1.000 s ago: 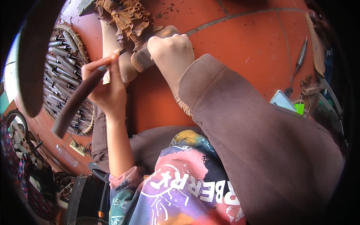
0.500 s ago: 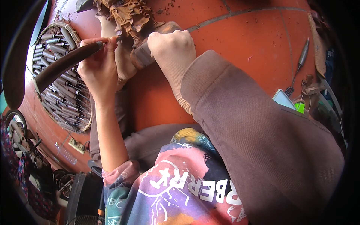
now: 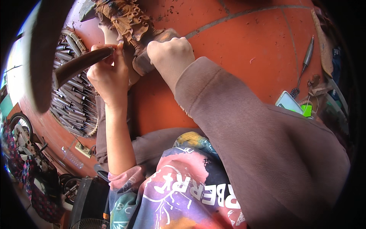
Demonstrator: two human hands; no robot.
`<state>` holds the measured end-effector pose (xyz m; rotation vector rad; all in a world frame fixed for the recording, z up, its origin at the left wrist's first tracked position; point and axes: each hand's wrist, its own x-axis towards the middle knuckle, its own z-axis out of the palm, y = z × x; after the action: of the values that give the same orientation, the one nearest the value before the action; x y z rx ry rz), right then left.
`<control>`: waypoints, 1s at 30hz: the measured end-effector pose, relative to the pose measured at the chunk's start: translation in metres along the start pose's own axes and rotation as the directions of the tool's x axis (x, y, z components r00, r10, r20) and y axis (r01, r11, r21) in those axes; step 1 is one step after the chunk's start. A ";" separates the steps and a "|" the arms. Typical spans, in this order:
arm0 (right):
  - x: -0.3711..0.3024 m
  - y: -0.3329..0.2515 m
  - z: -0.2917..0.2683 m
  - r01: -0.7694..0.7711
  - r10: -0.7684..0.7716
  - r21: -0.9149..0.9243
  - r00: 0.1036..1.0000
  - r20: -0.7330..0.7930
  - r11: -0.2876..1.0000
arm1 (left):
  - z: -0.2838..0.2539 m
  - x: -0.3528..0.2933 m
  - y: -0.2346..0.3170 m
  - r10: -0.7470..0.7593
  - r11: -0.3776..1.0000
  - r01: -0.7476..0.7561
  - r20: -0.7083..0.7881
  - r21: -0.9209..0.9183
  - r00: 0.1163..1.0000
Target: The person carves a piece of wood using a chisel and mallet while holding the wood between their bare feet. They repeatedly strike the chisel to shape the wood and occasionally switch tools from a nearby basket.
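Note:
My left hand (image 3: pixel 109 76) is closed round a wood-handled chisel (image 3: pixel 85 63). Its dark handle slants down to the left, and the blade end lies between thumb and fingers at the ruffled brown wood carving (image 3: pixel 124 23). The cutting tip is too small to make out. My right hand does not show. At the upper left a dark, blurred, club-like piece (image 3: pixel 47 57) hangs close to the camera, near the handle's free end; its holder is out of view. What looks like my right foot (image 3: pixel 171 51), in a beige sock, presses on the carving's block (image 3: pixel 143 65).
A round basket (image 3: pixel 74 34) full of wood-handled chisels stands at the left. Further left are a motorbike (image 3: pixel 23 133) and a power strip (image 3: pixel 83 149). At the right lie a pen-shaped power tool (image 3: pixel 308 55), a phone (image 3: pixel 288 101) and a green item (image 3: pixel 306 110). Wood chips dot the red floor (image 3: pixel 244 76).
The club-like piece has moved right, closer to the chisel's handle end, and is more blurred. My left hand and chisel appear slightly further right and lower; the view has shifted slightly.

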<state>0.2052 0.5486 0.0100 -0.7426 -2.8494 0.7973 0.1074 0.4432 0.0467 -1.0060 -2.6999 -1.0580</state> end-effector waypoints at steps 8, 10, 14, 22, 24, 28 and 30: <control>-0.003 -0.004 -0.001 -0.029 0.029 0.023 1.000 -0.003 0.999 | 0.003 -0.009 0.003 -0.035 0.999 0.033 -0.077 -0.034 0.996; -0.001 -0.003 0.002 -0.016 0.016 0.005 1.000 0.011 1.000 | 0.005 -0.013 -0.003 0.034 0.999 -0.035 -0.115 -0.006 0.993; 0.004 -0.004 -0.001 0.066 -0.066 0.001 0.998 -0.009 0.998 | 0.008 -0.019 -0.008 0.030 0.999 -0.032 -0.124 -0.013 0.992; 0.021 -0.016 -0.172 0.621 -0.634 0.130 0.763 0.124 0.773 | -0.006 -0.038 0.002 0.027 0.987 -0.001 -0.160 0.160 0.987; 0.023 -0.016 -0.212 0.729 -0.729 0.085 0.655 0.202 0.679 | 0.003 -0.038 -0.013 -0.105 0.993 0.088 -0.247 -0.077 0.963; 0.018 -0.006 -0.232 0.770 -0.724 -0.115 0.631 0.279 0.627 | 0.023 -0.031 -0.007 -0.038 0.992 0.011 -0.214 -0.126 0.976; 0.028 -0.011 -0.233 0.780 -0.702 -0.214 0.623 0.343 0.588 | 0.017 -0.031 -0.005 -0.035 0.996 0.018 -0.200 -0.083 0.979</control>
<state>0.2256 0.6623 0.2149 0.6192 -3.0641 0.2399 0.1313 0.4345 0.0224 -0.8252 -2.5334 -1.2112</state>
